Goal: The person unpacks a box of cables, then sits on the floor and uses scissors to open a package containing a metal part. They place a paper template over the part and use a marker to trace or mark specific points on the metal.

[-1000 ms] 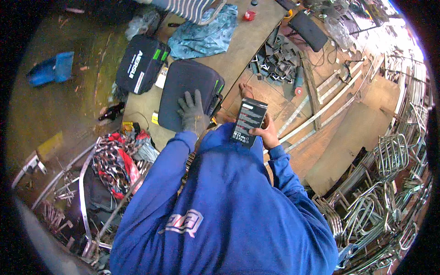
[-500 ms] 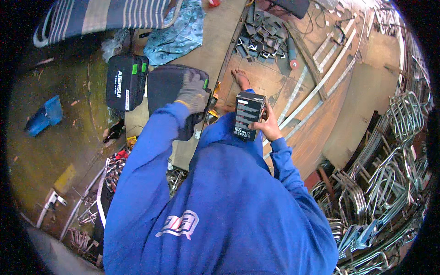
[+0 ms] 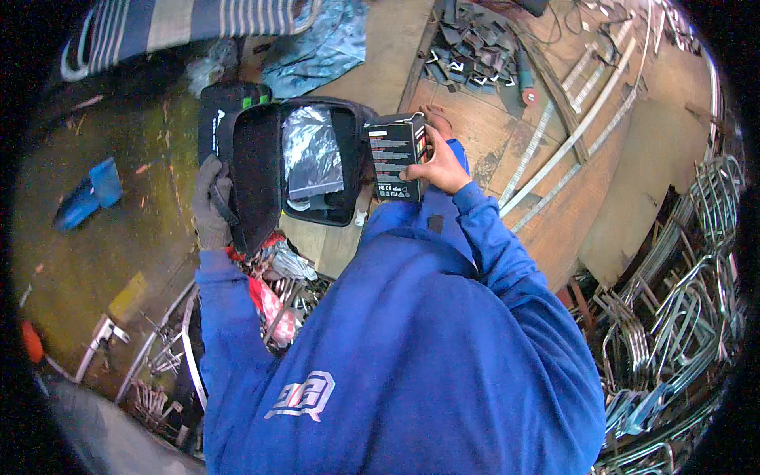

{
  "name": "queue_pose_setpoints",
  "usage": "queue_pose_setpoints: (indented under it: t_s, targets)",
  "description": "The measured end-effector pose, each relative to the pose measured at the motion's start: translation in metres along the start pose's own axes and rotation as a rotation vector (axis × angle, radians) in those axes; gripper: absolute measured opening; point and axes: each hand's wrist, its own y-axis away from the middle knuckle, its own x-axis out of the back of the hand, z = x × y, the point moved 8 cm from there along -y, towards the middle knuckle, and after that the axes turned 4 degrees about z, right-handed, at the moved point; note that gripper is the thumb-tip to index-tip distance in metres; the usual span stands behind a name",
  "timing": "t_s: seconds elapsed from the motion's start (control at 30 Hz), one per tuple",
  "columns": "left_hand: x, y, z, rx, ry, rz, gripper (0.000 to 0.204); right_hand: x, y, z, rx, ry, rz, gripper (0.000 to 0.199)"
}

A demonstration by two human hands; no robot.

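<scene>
Scrap metal and wire frames (image 3: 673, 317) crowd the wooden surface (image 3: 491, 142) in this workshop. Her gloved left hand (image 3: 211, 207) grips the lid edge of a black zip case (image 3: 305, 162), holding it open (a plastic-wrapped item lies inside), while the bare right hand (image 3: 438, 166) clasps a small black box (image 3: 396, 157) just beside the case. So the case stands open, and the box is not yet inside.

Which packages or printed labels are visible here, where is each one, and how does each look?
Small box: held in the bare right hand, upright, black with white print and red accents.
Case lid: held open by the gloved left hand, black, rounded.
Plastic bag: inside the open case, clear, crinkled.
Second case: behind the open one, black with green clips and a white logo.
</scene>
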Motion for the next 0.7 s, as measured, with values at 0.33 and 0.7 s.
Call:
queue_pose_setpoints:
  t_s: [0.33, 0.7]
  targets:
    - [0.005, -0.030, -0.027, -0.149, 0.002, -0.254, 0.031, -0.058, -0.029, 0.000, -0.077, -0.076, -0.041, 0.088]
    - [-0.030, 0.010, 0.018, -0.574, -0.271, -0.311, 0.032, -0.188, -0.104, 0.058, -0.116, 0.009, -0.007, 0.041]
